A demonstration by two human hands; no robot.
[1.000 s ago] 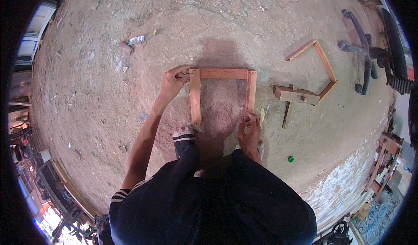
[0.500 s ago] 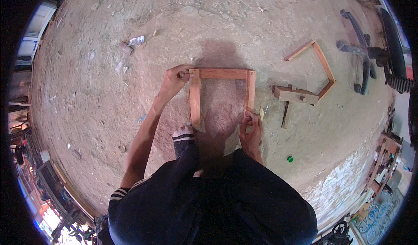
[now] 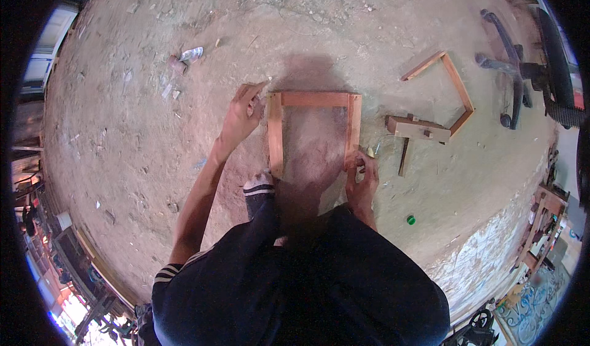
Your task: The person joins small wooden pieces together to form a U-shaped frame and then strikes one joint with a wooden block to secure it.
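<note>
Left of the three-sided wooden frame (image 3: 314,99), which lies on our dirt floor (image 3: 123,161) with its open side toward us, sits a pale scrap (image 3: 191,54). Our left hand (image 3: 243,115) hovers just beside the frame's far left corner, fingers partly curled; we cannot tell whether they hold anything. Our socked foot (image 3: 259,201) is by its near left end. Our right hand (image 3: 362,183) has narrowed fingers at the frame's near right end, their grip unclear to us. Right of the frame are a green cap (image 3: 410,220), a wooden mallet (image 3: 418,129) and joined wooden strips (image 3: 458,91).
</note>
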